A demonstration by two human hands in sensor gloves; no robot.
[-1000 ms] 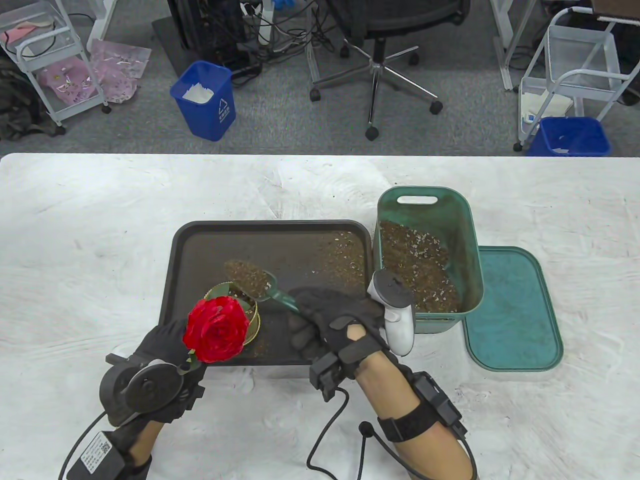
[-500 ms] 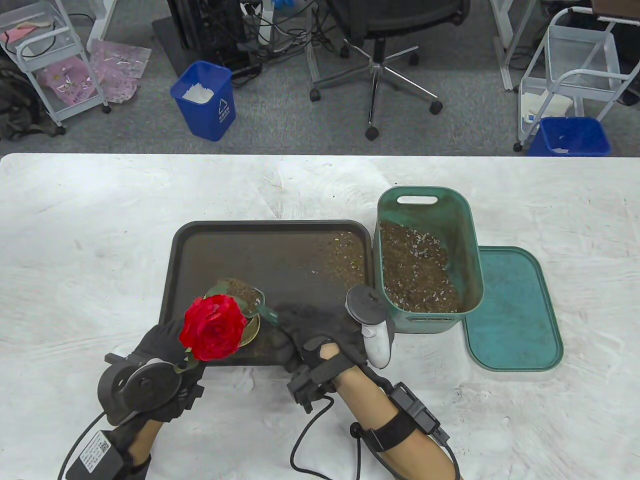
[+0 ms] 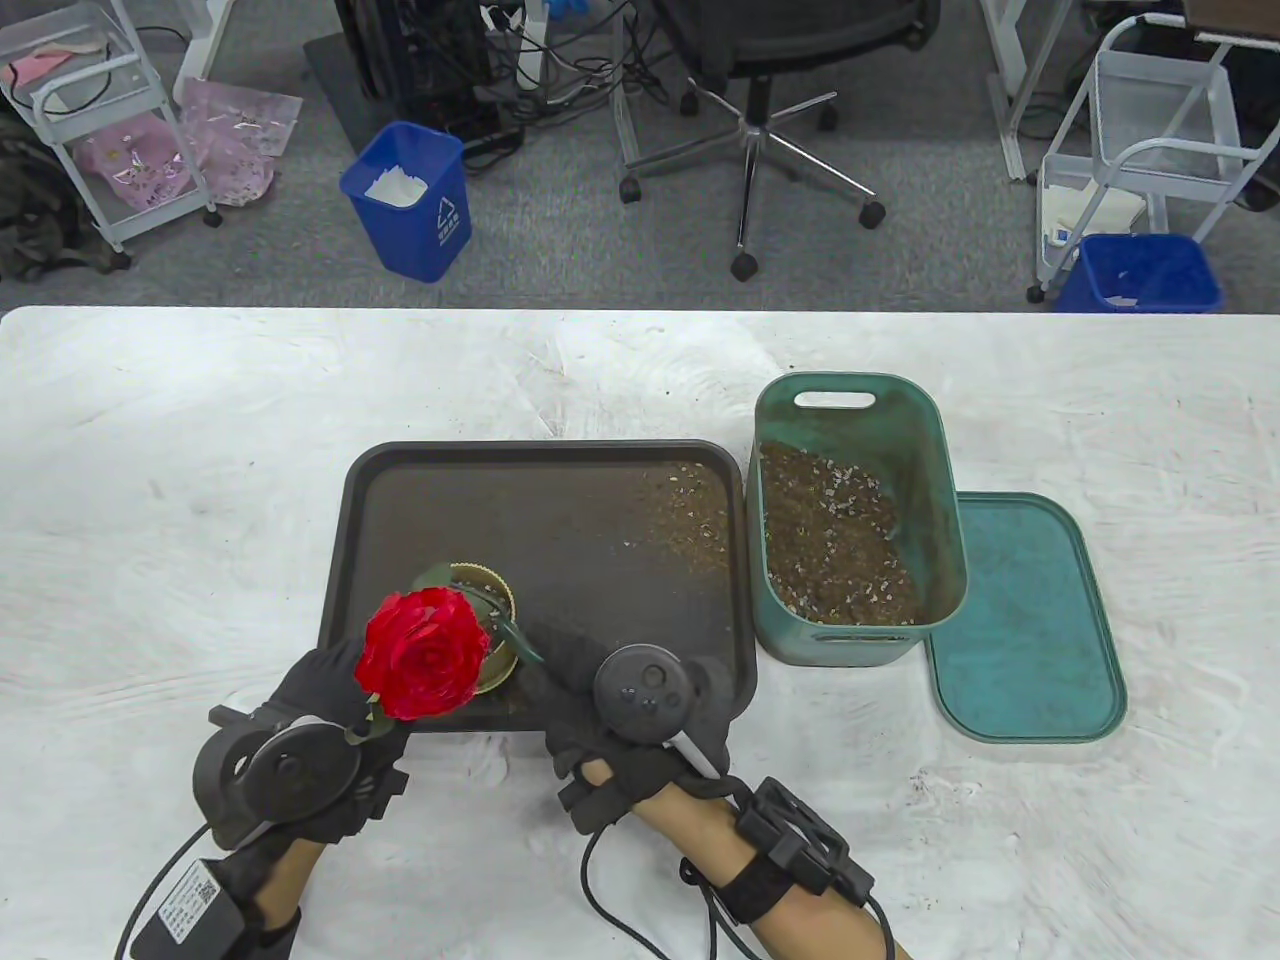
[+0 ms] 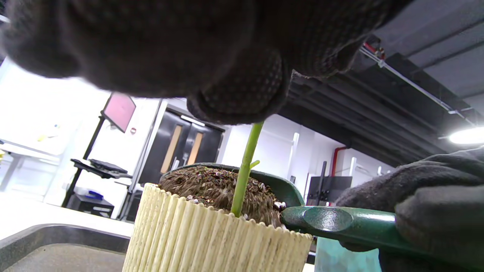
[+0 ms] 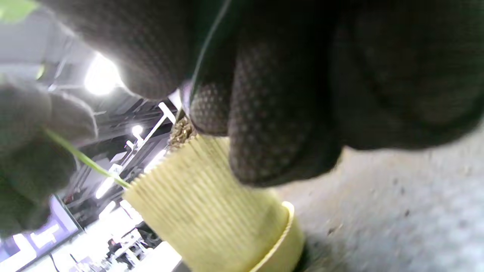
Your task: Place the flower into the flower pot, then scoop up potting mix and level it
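Observation:
A red flower stands over the ribbed yellow pot at the near left of the dark tray. Its green stem goes down into brown potting mix heaped in the pot. My left hand pinches the stem just above the pot. My right hand grips the handle of the green scoop. The scoop's bowl lies tilted against the pot's right rim. In the right wrist view, the pot sits just below my gloved fingers.
A green bin holding potting mix stands right of the tray, with its green lid flat on the table beside it. Loose mix is scattered over the tray's right part. Beyond the table's far edge are blue bins, a chair and carts.
My right hand has drawn back towards me and rolled over, bringing the loaded scoop down to the pot and tipping it at the rim. The left hand and flower have barely moved.

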